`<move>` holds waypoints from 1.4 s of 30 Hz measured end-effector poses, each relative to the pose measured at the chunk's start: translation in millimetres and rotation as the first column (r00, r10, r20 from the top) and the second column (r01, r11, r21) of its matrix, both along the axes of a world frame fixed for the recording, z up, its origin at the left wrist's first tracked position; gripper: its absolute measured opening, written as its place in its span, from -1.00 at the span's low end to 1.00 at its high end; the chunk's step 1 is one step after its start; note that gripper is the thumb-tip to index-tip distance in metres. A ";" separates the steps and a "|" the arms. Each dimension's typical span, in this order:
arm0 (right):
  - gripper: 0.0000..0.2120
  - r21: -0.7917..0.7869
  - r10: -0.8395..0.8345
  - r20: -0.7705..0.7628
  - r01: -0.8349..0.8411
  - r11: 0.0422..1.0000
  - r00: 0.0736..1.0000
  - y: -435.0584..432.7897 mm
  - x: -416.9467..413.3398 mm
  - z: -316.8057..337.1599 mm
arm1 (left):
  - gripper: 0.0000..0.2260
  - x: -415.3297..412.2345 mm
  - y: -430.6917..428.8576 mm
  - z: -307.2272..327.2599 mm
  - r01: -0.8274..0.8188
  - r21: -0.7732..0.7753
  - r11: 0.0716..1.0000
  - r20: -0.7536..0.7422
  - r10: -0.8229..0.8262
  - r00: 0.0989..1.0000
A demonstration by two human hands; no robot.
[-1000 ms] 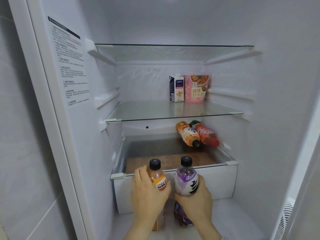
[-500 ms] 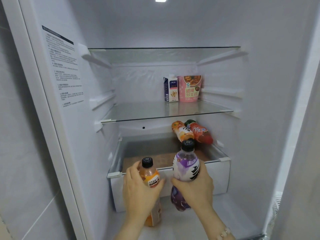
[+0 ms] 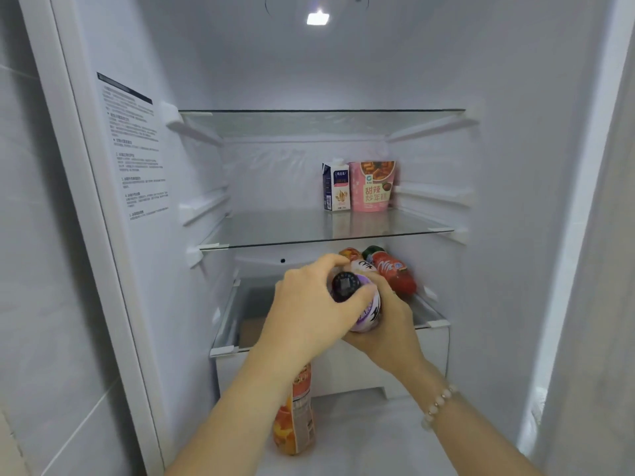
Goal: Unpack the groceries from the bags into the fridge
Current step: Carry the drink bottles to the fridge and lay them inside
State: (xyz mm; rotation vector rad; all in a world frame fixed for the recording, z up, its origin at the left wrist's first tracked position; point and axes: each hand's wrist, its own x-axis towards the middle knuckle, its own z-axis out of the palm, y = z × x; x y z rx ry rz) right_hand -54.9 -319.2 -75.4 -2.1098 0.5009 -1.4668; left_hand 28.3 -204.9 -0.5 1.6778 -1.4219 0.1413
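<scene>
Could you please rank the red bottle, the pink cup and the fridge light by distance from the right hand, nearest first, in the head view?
From the right hand:
1. red bottle, lying just beyond it on the drawer cover, to the right.
2. pink cup, one shelf up, at the back.
3. fridge light, on the ceiling.

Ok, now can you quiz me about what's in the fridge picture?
1. True or false: the carton stands left of the pink cup on the glass shelf.
2. Which one is the right hand holding? A: green bottle. B: purple bottle. C: blue bottle.
3. What colour is the drink in the bottle hanging below the left hand?

Key: 1 true. 2 B. 3 orange; it is the orange bottle.
</scene>
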 end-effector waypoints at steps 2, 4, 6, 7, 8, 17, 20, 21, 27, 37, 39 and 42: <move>-0.29 -0.018 -0.008 0.001 0.008 1.000 1.000 -7.0 5.1 -4.5 | -0.66 0.2 -6.1 0.9 -0.063 0.023 0.998 0.114 0.060 0.992; -0.37 -0.016 0.010 -0.013 -0.011 1.000 1.000 -13.6 10.4 -5.5 | -0.72 -2.1 -9.6 1.6 -0.125 0.031 0.992 0.226 0.115 0.967; -0.43 -0.027 0.009 -0.053 -0.011 1.000 0.999 -19.7 14.1 -5.7 | -0.74 -3.1 -12.8 -2.8 -0.185 0.062 0.981 0.333 0.155 0.930; -0.43 -0.027 -0.005 -0.087 0.002 1.000 0.996 -22.9 14.6 -7.4 | -0.73 -2.8 -15.8 -6.6 -0.206 0.085 0.975 0.355 0.163 0.920; -0.43 -0.038 -0.028 -0.129 0.023 0.999 0.991 -25.6 14.5 -9.0 | -0.73 -4.5 -16.2 -10.9 -0.223 0.115 0.968 0.361 0.169 0.917; -0.42 -0.135 -0.308 -0.526 0.279 0.951 0.793 -43.8 6.8 -21.2 | -0.67 -15.8 -53.8 -49.8 -0.304 0.238 0.923 0.517 0.145 0.844; -0.34 -0.100 -0.305 -0.564 0.304 0.948 0.767 -48.0 1.0 -25.2 | -0.65 -14.4 -73.0 -58.9 -0.335 0.223 0.915 0.492 0.191 0.849; -0.34 -0.082 -0.305 -0.552 0.314 0.946 0.776 -48.0 -2.1 -27.0 | -0.64 -14.1 -78.6 -58.8 -0.328 0.239 0.914 0.468 0.188 0.864; -0.38 -0.118 -0.369 -0.497 0.360 0.926 0.785 -49.4 -26.2 -40.7 | -0.57 10.6 -113.7 -54.4 -0.335 0.428 0.839 0.288 0.225 0.931; -0.57 -0.486 -0.539 -0.513 0.291 0.824 0.668 -69.1 -26.1 -45.4 | -0.35 53.4 -165.8 -53.0 -0.350 0.545 0.762 0.303 0.210 0.930; -0.62 -0.552 -0.571 -0.511 0.264 0.791 0.643 -71.1 -21.3 -39.4 | -0.36 53.7 -175.2 -55.6 -0.338 0.554 0.761 0.293 0.202 0.935; -0.59 -0.585 -0.605 -0.482 0.282 0.761 0.633 -73.4 -17.2 -25.4 | -0.38 53.9 -188.2 -57.3 -0.326 0.578 0.748 0.320 0.160 0.934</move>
